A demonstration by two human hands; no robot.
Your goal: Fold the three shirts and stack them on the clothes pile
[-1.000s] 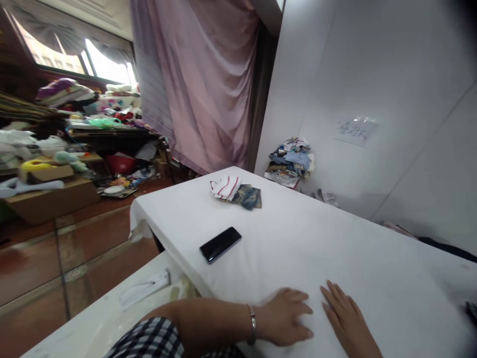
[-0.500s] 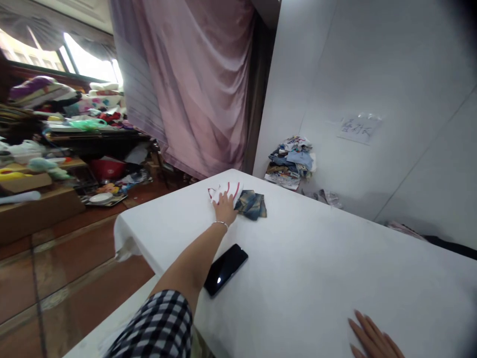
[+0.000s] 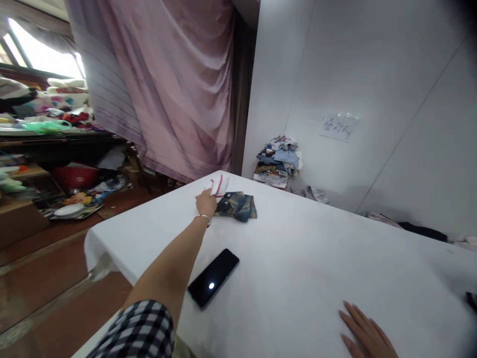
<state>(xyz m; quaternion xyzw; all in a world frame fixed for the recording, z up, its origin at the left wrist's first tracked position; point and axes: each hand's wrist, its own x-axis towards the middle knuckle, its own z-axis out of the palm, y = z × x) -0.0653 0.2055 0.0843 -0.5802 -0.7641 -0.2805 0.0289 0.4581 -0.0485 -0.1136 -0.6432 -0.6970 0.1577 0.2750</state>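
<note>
My left hand (image 3: pixel 206 203) reaches to the far corner of the table, its fingers closed on a white cloth with red stripes (image 3: pixel 221 185). Part of that cloth is hidden behind the hand. Just to the right lies a folded dark blue and brown plaid garment (image 3: pixel 238 205), flat on the white-covered table (image 3: pixel 298 258). A black phone (image 3: pixel 213 277) rests face up below my left forearm's right side. My right hand (image 3: pixel 367 333) lies at the lower right on the table, fingers stretched out, holding nothing.
A pile of clothes (image 3: pixel 279 158) stands beyond the table's far edge, against a white wall (image 3: pixel 357 59) with a paper sign (image 3: pixel 339 127). A pink curtain (image 3: pixel 179 84) hangs behind the far corner. Cluttered shelves and boxes (image 3: pixel 22 219) are at the left.
My left hand has gone from lying on the white cloth to gripping it, uncovering more of the plaid garment. The view has turned slightly right. My right hand stays flat.
</note>
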